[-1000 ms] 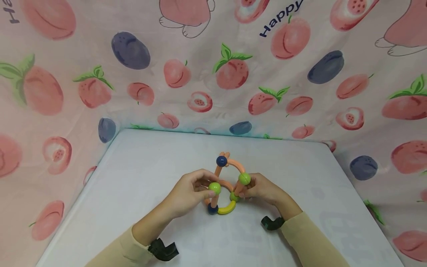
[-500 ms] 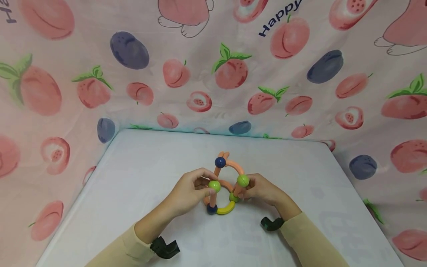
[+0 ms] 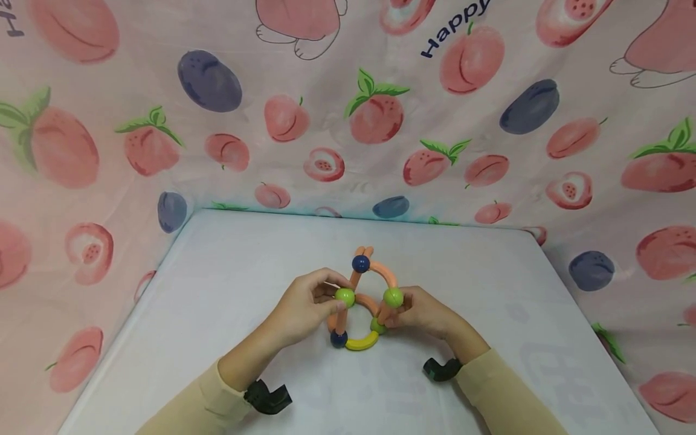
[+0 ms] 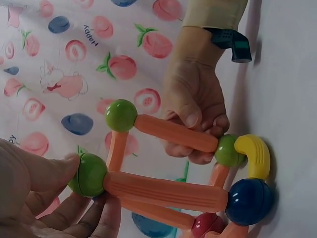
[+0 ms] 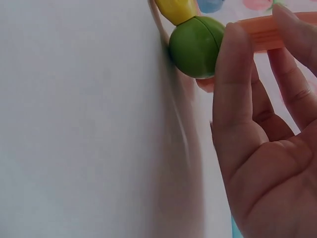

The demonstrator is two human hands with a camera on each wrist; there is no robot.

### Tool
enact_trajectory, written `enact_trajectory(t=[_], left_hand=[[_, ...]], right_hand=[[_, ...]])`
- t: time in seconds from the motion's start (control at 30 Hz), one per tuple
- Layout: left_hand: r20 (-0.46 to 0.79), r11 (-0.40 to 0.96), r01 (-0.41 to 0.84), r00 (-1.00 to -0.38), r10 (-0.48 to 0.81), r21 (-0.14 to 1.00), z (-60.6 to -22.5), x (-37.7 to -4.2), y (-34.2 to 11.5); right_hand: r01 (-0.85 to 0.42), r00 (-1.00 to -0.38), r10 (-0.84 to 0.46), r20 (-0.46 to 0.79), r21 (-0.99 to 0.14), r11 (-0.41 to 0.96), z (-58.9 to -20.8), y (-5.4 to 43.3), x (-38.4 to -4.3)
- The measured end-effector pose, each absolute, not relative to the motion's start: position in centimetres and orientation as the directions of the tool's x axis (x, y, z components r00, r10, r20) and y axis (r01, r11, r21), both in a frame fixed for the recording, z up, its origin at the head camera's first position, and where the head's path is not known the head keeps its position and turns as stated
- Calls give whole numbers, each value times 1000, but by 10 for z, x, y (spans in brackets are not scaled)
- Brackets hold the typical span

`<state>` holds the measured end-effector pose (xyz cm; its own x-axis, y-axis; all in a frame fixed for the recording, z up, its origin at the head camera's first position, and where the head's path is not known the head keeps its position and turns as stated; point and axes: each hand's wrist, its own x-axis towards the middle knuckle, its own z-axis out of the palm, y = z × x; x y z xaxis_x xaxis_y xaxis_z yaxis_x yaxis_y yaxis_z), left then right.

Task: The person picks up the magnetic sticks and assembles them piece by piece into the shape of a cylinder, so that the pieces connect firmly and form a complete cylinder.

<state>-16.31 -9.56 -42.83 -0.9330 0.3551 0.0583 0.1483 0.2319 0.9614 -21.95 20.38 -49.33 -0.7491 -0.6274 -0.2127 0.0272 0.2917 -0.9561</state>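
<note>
A magnetic ball-and-rod frame stands on the table between the hands. My left hand (image 3: 301,311) pinches its upper-left green ball (image 3: 345,297) between thumb and fingers. From that ball an orange rod (image 4: 166,191) runs down to a dark blue ball (image 4: 250,202). On the other side, my right hand (image 3: 426,311) pinches an upright orange rod (image 4: 173,133) that joins an upper green ball (image 3: 393,297) to a lower green ball (image 5: 197,47). A curved yellow rod (image 3: 361,343) links the blue and lower green balls in front. Behind, a red ball (image 4: 207,225) shows in the left wrist view.
At the frame's far side, a second dark blue ball (image 3: 360,264) carries a curved orange rod (image 3: 385,273) and two short orange ends (image 3: 364,251). The white tabletop (image 3: 244,254) meets a fruit-printed cloth (image 3: 326,121) at the back and sides. Black wrist mounts (image 3: 269,397) hang below both sleeves.
The left hand and its green ball have moved a little left and up. The near part of the frame has shifted slightly left, and the right-hand green balls sit slightly lower in view.
</note>
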Motion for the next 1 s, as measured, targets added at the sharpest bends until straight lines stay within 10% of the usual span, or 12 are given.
enact_trajectory(t=[1.0], left_hand=[[18, 313, 98, -968, 251, 944, -426, -166, -122]], right_hand=[[67, -720, -656, -227, -963, 260, -498, 188, -209]])
